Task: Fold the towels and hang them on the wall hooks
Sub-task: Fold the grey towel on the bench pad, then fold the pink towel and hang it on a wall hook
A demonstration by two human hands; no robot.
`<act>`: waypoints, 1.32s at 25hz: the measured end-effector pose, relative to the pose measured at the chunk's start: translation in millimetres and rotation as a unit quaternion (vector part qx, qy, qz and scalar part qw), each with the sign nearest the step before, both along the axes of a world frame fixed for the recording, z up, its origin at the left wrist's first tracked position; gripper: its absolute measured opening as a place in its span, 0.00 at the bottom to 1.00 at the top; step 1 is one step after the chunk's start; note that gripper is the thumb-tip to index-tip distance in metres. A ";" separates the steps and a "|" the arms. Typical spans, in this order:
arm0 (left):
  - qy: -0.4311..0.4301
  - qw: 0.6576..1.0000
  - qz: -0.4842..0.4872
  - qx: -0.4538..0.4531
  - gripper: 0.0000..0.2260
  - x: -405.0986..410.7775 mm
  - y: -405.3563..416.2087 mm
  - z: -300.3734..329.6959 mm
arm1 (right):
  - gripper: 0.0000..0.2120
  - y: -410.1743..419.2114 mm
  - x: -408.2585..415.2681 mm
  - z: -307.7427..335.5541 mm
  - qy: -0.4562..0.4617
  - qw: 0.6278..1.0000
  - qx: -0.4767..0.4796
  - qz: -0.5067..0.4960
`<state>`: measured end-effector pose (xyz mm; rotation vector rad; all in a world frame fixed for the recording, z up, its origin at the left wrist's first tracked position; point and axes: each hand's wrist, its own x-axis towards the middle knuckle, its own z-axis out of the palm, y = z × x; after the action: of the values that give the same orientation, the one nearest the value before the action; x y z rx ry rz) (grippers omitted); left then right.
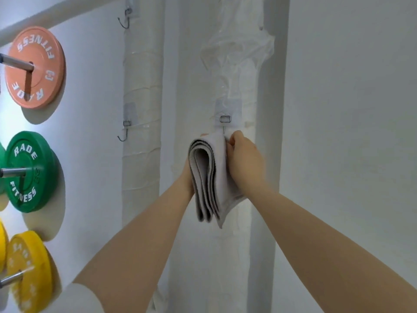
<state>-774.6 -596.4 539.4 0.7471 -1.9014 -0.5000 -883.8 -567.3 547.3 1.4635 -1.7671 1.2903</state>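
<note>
At frame centre both hands, left hand and right hand, clamp the folded towel just under the hook, which may catch too few layers, so the towel could unfold or drop.

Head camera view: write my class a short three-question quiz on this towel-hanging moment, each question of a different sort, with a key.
1. True or false: the folded grey towel is held by both hands.
2. Which hook is the towel raised to? A) the hook with the square ring on the right pipe, B) the lower hook on the left pipe, C) the top hook.
3. Fill in: the weight plates on the left wall, top to bottom, are orange, ____, yellow.

Key: 1 true: left hand behind, right hand in front. 2 A. 3 green.
</note>
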 end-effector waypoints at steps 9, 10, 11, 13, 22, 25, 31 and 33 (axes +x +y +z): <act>-0.066 0.995 0.006 0.075 0.22 54.6 11.0 -101.7 | 0.14 59.4 23.8 -104.2 -0.015 0.998 0.051 0.041; -0.075 0.995 0.025 0.067 0.22 65.3 18.3 -122.4 | 0.12 73.7 30.9 -125.6 -0.020 0.997 0.068 0.044; -0.053 0.996 0.032 0.065 0.20 74.4 27.6 -141.3 | 0.11 88.2 37.6 -146.6 -0.031 0.995 0.085 0.046; -0.032 0.995 0.003 0.098 0.13 93.4 48.3 -182.0 | 0.09 122.6 51.4 -190.8 -0.072 0.990 0.117 0.040; -0.316 0.877 -0.276 0.235 0.07 109.7 226.6 -373.4 | 0.10 336.8 92.5 -377.0 -0.312 0.877 0.359 -0.071; -0.368 0.822 -0.349 0.261 0.06 107.9 293.3 -425.0 | 0.10 418.3 102.7 -426.1 -0.385 0.824 0.403 -0.101; -0.467 0.728 -0.422 0.270 0.06 101.7 400.2 -490.1 | 0.12 566.1 144.2 -507.4 -0.477 0.739 0.454 -0.139; -0.498 0.695 -0.440 0.275 0.07 95.5 447.4 -504.3 | 0.11 619.8 153.4 -522.1 -0.499 0.721 0.452 -0.166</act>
<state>-679.2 -149.0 35.1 0.3974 -3.2070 -1.5601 -730.4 52.5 25.3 0.6220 -3.5517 1.0891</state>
